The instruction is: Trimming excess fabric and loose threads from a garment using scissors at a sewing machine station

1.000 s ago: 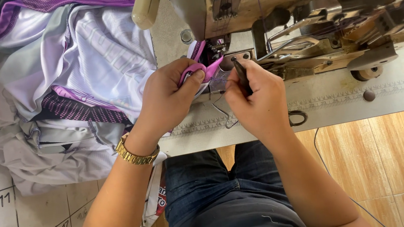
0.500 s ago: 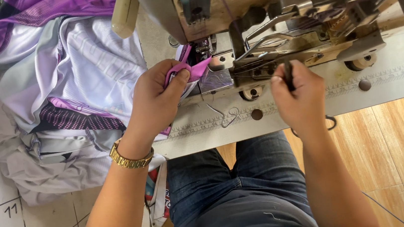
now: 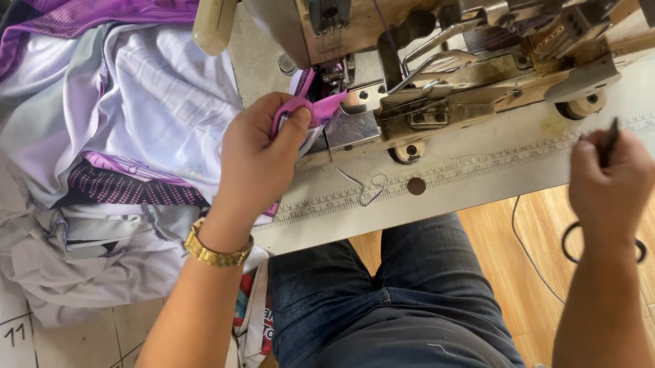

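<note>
Purple fabric (image 3: 325,108) meets sewing table (image 3: 503,159) over tiles (image 3: 5,356).

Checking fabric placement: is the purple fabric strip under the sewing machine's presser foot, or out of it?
In: the purple fabric strip, pinched by the left hand, runs up to the needle area.

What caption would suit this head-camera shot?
Left hand pinches purple fabric at a sewing machine; right hand holds scissors.

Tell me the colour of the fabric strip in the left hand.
Purple-pink fabric strip, pinched by the left hand; head view.
</note>
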